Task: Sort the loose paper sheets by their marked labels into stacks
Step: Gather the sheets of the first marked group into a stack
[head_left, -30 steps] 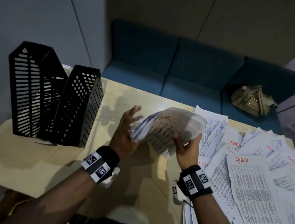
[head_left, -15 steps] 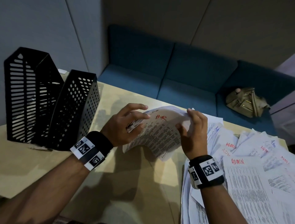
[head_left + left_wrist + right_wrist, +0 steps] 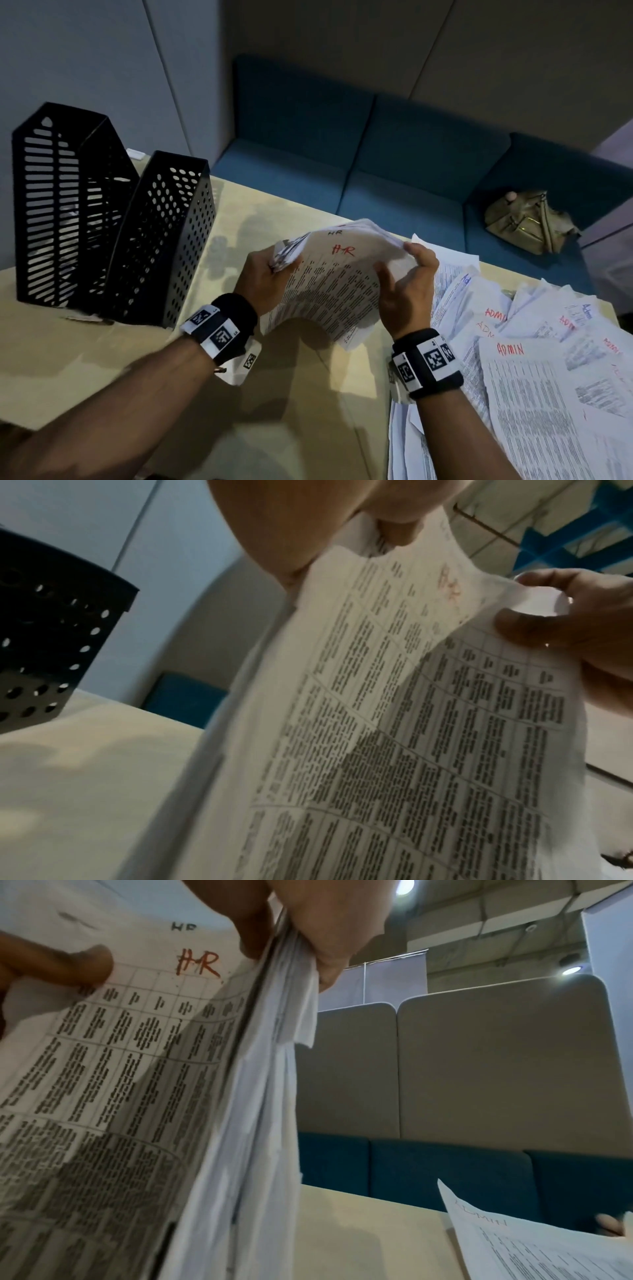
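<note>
HR bundle gripped at both top corners, held above the tabletop (image 3: 102, 370).
Left hand (image 3: 263, 284) and right hand (image 3: 406, 291) fingers clasp the HR stack (image 3: 329, 284); right hand has shifted from the lower edge to the top corner, squaring it. ADMIN sheets (image 3: 534, 394) lie unsorted at right, file holders (image 3: 102, 222) at left.

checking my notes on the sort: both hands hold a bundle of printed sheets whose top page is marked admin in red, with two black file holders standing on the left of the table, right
Not quite. The top page of the bundle of printed white paper sheets is marked HR in red, not ADMIN; the head and right wrist views show it. Both the left hand and right hand hold it, and the two black perforated metal file holders stand on the left.
</note>
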`<state>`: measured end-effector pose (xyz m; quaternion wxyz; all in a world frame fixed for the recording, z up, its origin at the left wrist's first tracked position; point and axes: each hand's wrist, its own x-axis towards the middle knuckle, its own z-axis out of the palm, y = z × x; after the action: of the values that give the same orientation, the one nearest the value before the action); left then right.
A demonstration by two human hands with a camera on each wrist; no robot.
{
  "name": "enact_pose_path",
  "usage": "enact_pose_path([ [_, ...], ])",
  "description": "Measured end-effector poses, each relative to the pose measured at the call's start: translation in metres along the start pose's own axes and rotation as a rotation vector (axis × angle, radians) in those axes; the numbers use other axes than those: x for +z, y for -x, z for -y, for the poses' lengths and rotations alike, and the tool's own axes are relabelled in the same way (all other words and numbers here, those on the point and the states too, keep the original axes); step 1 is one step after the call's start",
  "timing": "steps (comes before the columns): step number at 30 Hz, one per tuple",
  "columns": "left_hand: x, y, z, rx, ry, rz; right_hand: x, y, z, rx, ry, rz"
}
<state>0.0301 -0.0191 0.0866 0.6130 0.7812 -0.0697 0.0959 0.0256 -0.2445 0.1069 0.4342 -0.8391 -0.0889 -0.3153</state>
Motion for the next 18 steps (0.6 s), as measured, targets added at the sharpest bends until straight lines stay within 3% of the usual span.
enact_pose_path([
  [3,0.006,0.008,-0.017,0.167,0.027,-0.068,-0.001,-0.002,0.009,-0.026,-0.001,-0.057],
  [6,0.009,0.024,-0.031,0.156,0.039,-0.054,-0.001,0.004,0.012,-0.052,-0.071,-0.080],
  [8,0.012,0.036,-0.025,0.122,-0.050,-0.021,0.004,0.015,0.009,0.025,-0.088,-0.046],
  [12,0.014,0.048,-0.003,-0.095,0.001,0.040,0.011,0.037,-0.001,0.156,-0.080,-0.062],
  [15,0.015,0.049,0.004,-0.054,-0.062,-0.011,0.007,0.037,-0.006,0.478,-0.245,0.002],
  [18,0.018,0.050,0.000,-0.038,0.011,-0.050,0.009,0.044,-0.015,0.585,-0.183,0.146],
])
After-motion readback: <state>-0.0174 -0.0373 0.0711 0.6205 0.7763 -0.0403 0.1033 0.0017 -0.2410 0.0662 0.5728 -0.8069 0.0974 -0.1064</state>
